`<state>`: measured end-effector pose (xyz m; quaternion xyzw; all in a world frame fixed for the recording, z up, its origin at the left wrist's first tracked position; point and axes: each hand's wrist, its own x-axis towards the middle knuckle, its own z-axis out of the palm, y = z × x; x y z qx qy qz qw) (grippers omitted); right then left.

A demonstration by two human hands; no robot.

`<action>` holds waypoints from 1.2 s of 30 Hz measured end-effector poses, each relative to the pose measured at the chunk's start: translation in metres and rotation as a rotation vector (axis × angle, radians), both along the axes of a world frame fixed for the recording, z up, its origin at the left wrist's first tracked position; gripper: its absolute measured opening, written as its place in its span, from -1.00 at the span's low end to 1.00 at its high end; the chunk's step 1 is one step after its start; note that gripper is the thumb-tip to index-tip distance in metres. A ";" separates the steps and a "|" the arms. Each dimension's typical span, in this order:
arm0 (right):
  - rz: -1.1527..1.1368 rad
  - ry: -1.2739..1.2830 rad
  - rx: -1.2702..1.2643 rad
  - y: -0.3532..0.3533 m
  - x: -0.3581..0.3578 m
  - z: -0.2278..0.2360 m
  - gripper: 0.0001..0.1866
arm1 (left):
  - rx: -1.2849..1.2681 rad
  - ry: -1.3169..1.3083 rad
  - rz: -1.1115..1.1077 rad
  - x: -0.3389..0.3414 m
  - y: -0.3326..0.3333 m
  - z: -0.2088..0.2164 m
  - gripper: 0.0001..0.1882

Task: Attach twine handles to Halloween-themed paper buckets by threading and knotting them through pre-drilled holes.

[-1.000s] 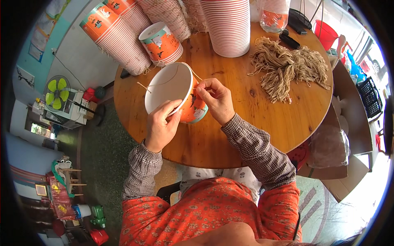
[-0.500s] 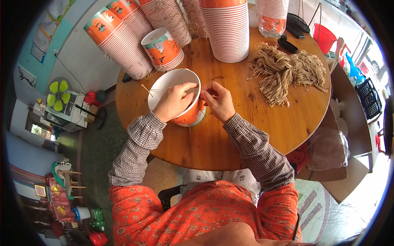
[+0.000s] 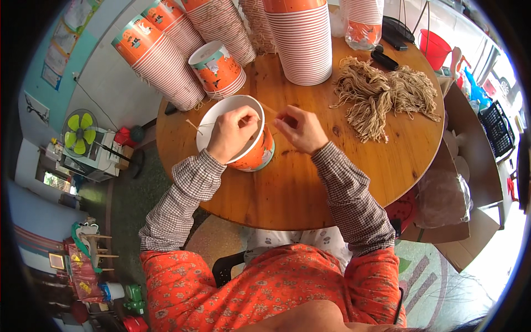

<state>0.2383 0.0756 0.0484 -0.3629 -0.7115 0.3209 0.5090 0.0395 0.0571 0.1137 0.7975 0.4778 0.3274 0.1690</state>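
Note:
An orange paper bucket (image 3: 255,160) with a white inside stands on the table in front of me, its mouth tipped slightly toward my left. A thin beige cord (image 3: 193,126) pokes out through the wall on its left side. My left hand (image 3: 233,131) is over the bucket's mouth, thumb and fingers pinched together inside the right rim. Just beyond that rim, apart from the bucket, my right hand (image 3: 301,128) is closed in a pinch. What either hand pinches is too small to make out. To the right lies a loose heap of beige cords (image 3: 381,97).
Tall stacks of nested buckets (image 3: 298,47) line the table's far side, with one upside-down pair of orange buckets (image 3: 217,69) nearer me. A bagged stack (image 3: 364,25), black scissors-like object (image 3: 384,58) and red pail (image 3: 434,48) are at far right. Cardboard boxes (image 3: 451,213) stand beside the table.
My right hand has drawn away from the bucket's rim to the right. My left hand has pulled its fingers into a tighter pinch over the mouth.

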 end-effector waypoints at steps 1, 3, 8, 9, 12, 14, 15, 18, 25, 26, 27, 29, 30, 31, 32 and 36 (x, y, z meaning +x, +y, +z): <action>-0.028 -0.082 0.132 0.004 0.009 0.001 -0.85 | -0.019 -0.059 0.002 -0.001 0.001 -0.001 -0.91; -0.085 -0.110 0.209 0.009 0.019 0.001 -0.88 | -0.107 -0.278 -0.057 -0.002 0.004 -0.002 -0.92; -0.173 -0.138 0.317 0.010 0.017 -0.002 -0.91 | -0.464 -0.632 -0.222 0.001 -0.001 0.007 -0.84; -0.201 -0.155 0.400 0.009 0.015 -0.003 -0.92 | -0.465 -0.618 -0.244 0.004 -0.002 0.009 -0.82; -0.298 -0.122 0.453 0.005 0.012 -0.001 -0.89 | -0.501 -0.669 -0.288 0.014 -0.005 0.011 -0.82; -0.374 -0.040 0.513 0.002 0.009 0.003 -0.85 | -0.535 -0.664 -0.279 0.017 -0.008 0.014 -0.80; -0.372 -0.039 0.515 0.000 0.009 0.004 -0.85 | -0.533 -0.643 -0.277 0.017 -0.008 0.014 -0.79; -0.335 -0.017 0.612 -0.008 0.010 0.015 -0.76 | -0.520 -0.611 -0.255 0.017 -0.004 0.008 -0.81; -0.113 -0.029 0.691 -0.017 0.012 0.021 -0.48 | -0.627 -0.640 -0.220 0.037 -0.006 0.011 -0.81; -0.113 -0.029 0.691 -0.017 0.012 0.022 -0.48 | -0.610 -0.609 -0.220 0.040 -0.005 0.011 -0.81; -0.085 -0.022 0.721 -0.017 0.013 0.023 -0.48 | -0.594 -0.579 -0.220 0.042 -0.005 0.010 -0.81; -0.055 -0.014 0.750 -0.018 0.012 0.026 -0.48 | -0.555 -0.502 -0.219 0.041 -0.002 0.007 -0.79; -0.061 -0.015 0.753 -0.018 0.013 0.028 -0.51 | -0.516 -0.426 -0.221 0.041 0.000 0.005 -0.77; -0.070 -0.019 0.755 -0.018 0.014 0.028 -0.54 | -0.518 -0.425 -0.224 0.041 0.002 0.005 -0.77; -0.073 -0.021 0.753 -0.019 0.014 0.027 -0.54 | -0.552 -0.457 -0.257 0.041 0.003 0.004 -0.78; -0.052 0.441 0.291 -0.011 0.015 0.018 -0.66 | -0.747 -0.771 -0.253 0.050 -0.002 0.010 -0.80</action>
